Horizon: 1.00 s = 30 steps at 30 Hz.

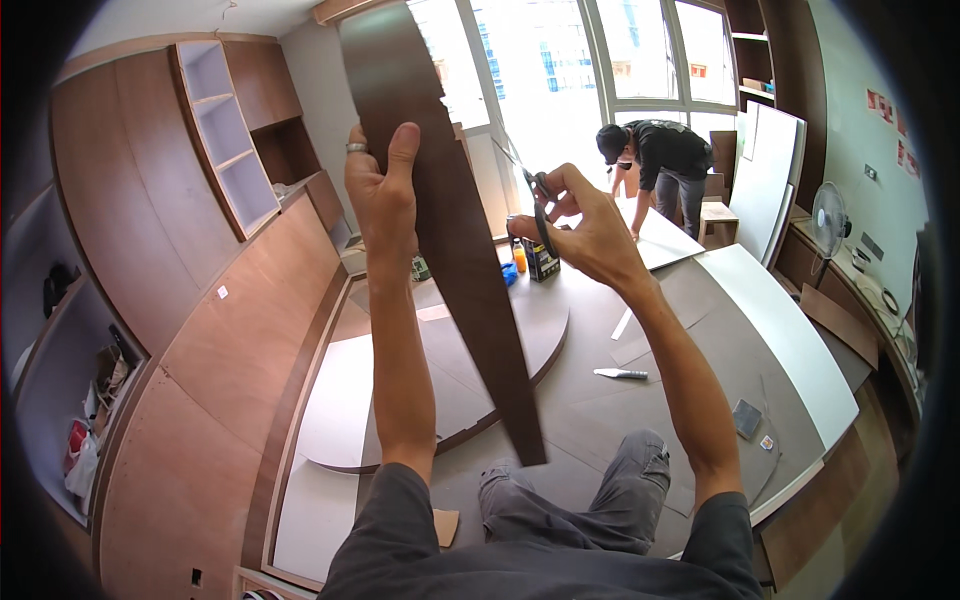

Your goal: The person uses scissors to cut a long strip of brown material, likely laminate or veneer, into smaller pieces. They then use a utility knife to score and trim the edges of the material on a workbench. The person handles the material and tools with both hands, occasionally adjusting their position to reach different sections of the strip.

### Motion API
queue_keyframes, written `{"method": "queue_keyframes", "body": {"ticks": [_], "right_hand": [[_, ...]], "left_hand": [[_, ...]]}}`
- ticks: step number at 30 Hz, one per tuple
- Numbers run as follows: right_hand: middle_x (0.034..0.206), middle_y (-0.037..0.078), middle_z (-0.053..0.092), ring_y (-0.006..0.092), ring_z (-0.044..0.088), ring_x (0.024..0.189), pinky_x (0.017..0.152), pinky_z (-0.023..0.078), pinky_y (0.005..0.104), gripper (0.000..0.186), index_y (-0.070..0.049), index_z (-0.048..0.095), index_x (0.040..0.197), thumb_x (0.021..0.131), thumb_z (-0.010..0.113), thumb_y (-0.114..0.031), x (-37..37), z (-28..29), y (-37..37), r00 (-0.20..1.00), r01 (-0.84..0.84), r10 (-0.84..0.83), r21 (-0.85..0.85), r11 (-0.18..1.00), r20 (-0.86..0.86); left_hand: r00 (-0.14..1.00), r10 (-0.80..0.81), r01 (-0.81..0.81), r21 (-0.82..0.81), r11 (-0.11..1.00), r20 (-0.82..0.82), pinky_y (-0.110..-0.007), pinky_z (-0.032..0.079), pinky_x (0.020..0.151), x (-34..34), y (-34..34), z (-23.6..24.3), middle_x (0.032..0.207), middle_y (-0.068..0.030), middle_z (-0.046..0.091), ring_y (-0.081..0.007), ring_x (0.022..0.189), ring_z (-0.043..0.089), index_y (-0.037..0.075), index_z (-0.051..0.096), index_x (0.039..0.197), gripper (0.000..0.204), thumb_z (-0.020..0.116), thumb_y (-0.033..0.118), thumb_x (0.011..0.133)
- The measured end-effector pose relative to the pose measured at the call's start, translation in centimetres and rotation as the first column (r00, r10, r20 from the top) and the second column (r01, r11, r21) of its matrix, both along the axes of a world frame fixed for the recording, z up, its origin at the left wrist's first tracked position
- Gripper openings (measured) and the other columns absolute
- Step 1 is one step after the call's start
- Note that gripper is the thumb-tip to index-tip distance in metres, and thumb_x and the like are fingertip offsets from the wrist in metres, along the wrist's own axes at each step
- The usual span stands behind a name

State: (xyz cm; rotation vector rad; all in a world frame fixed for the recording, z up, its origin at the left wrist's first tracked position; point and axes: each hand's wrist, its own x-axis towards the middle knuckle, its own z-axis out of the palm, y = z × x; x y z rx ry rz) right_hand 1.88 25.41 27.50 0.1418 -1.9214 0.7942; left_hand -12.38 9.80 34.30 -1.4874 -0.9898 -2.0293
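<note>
A long dark brown laminate strip runs from the top of the view down to my knee. My left hand, with a ring on one finger, grips its left edge near the upper end. My right hand holds a pair of scissors with black handles, blades pointing up and left toward the strip's right edge. My legs in grey trousers are below.
A round-edged board lies on the grey floor sheet, with a dark can and an orange bottle on it. A scraper lies to the right. Another person bends over a white panel by the window. Wooden shelving lines the left wall.
</note>
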Motion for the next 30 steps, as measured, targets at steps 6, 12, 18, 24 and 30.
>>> {"method": "queue_keyframes", "body": {"ticks": [6,12,18,24,30], "right_hand": [[0.083,0.007,0.062,0.0206,0.063,0.075,0.068,0.051,0.0352,0.071,-0.003,0.059,0.096,0.063,0.080,-0.063,0.7,2.0,-1.4,0.993,-0.014,0.006,0.069,0.998,0.117],[0.085,0.007,0.062,0.0194,0.060,0.079,0.072,0.048,0.0341,0.071,-0.004,0.058,0.097,0.062,0.081,-0.061,3.4,1.9,-2.2,0.952,-0.013,-0.028,0.131,0.991,0.305],[0.081,0.006,0.060,0.0186,0.058,0.077,0.069,0.046,0.0334,0.074,-0.005,0.059,0.093,0.057,0.080,-0.066,5.7,1.3,-1.6,0.925,0.058,-0.129,0.203,0.977,0.358],[0.072,0.010,0.061,0.0232,0.059,0.066,0.061,0.045,0.0358,0.076,-0.003,0.059,0.083,0.055,0.079,-0.071,6.4,0.5,-1.5,0.918,0.024,-0.090,0.173,0.985,0.385],[0.060,-0.001,0.048,0.0088,0.041,0.053,0.050,0.029,0.0272,0.063,-0.009,0.049,0.073,0.056,0.086,-0.058,7.3,-0.5,-1.2,0.924,0.064,-0.127,0.182,0.981,0.361]], "left_hand": [[0.985,-0.128,0.121,0.068,0.990,0.113,-0.024,0.042,0.089,2.9,-0.4,-3.4,0.109,-0.0068,0.062,-0.0112,0.096,0.056,-0.001,0.053,0.120,0.033,0.063,0.018,0.096],[0.990,-0.089,0.076,0.116,0.990,0.108,-0.023,0.040,0.088,5.8,0.2,-7.1,0.108,-0.0057,0.060,-0.0100,0.097,0.053,0.001,0.051,0.119,0.028,0.059,0.016,0.097],[0.974,-0.152,0.129,0.140,0.982,0.167,-0.024,0.040,0.091,7.2,0.8,-9.1,0.112,-0.0052,0.058,-0.0102,0.099,0.052,0.001,0.047,0.124,0.031,0.058,0.014,0.098],[0.934,-0.234,0.198,0.156,0.968,0.271,-0.026,0.041,0.092,7.9,1.4,-11.1,0.113,-0.0060,0.057,-0.0117,0.101,0.053,0.001,0.044,0.128,0.034,0.057,0.012,0.098],[0.927,-0.225,0.183,0.161,0.970,0.300,-0.028,0.042,0.093,8.4,2.3,-12.6,0.117,-0.0077,0.056,-0.0131,0.103,0.053,0.002,0.040,0.134,0.039,0.055,0.011,0.098]]}}
